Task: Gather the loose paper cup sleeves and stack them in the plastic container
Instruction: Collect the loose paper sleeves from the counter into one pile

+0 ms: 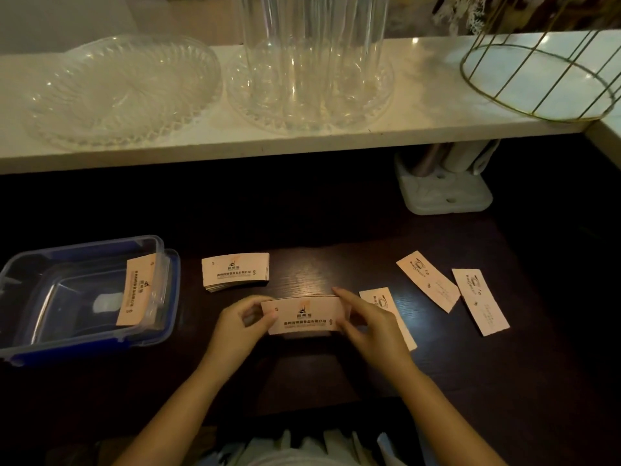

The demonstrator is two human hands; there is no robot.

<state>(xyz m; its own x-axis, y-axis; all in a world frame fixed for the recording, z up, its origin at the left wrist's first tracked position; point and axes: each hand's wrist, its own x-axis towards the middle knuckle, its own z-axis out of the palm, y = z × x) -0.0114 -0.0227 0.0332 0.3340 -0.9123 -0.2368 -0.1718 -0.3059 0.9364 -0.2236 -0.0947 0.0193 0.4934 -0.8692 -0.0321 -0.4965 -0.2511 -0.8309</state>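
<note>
Both hands hold one flat paper cup sleeve (304, 314) just above the dark table: my left hand (240, 326) pinches its left end, my right hand (368, 326) its right end. A neat stack of sleeves (235, 271) lies behind it. Three loose sleeves lie to the right: one (400, 326) partly under my right hand, one (427, 284) farther back, one (480, 301) at the far right. The clear plastic container (23, 331) with blue clips stands at the left, with a sleeve stack (136, 290) leaning on edge against its right wall.
A white shelf (403, 105) runs across the back with a glass dish (121, 92), tall clear tubes on a second dish (309, 72) and a gold wire basket (544, 79). A pale plastic holder (443, 193) sits under it at the right.
</note>
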